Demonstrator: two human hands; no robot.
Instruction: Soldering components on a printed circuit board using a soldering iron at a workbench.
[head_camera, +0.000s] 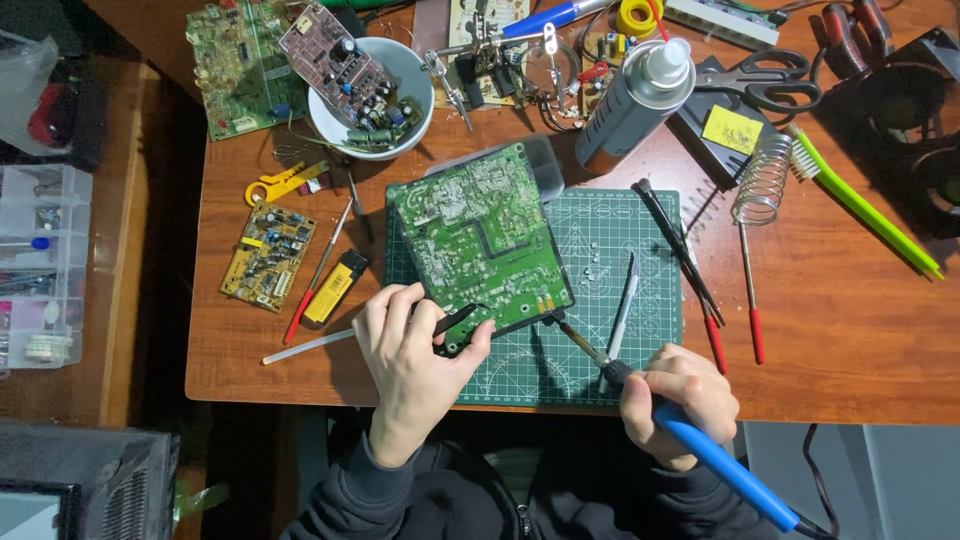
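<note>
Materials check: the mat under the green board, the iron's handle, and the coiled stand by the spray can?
Cutting mat: looks like matte green vinyl or rubber, with printed white grid lines. Soldering iron handle: smooth blue plastic with a black collar, held in the right hand. Coiled stand: bare steel-looking wire, shiny grey spiral. The left hand steadies the green circuit board.

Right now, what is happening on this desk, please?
A person is soldering. The right hand holds a blue soldering iron, its tip at the lower edge of a green circuit board. The left hand holds a black tool against the board, which lies on a green cutting mat.
</note>
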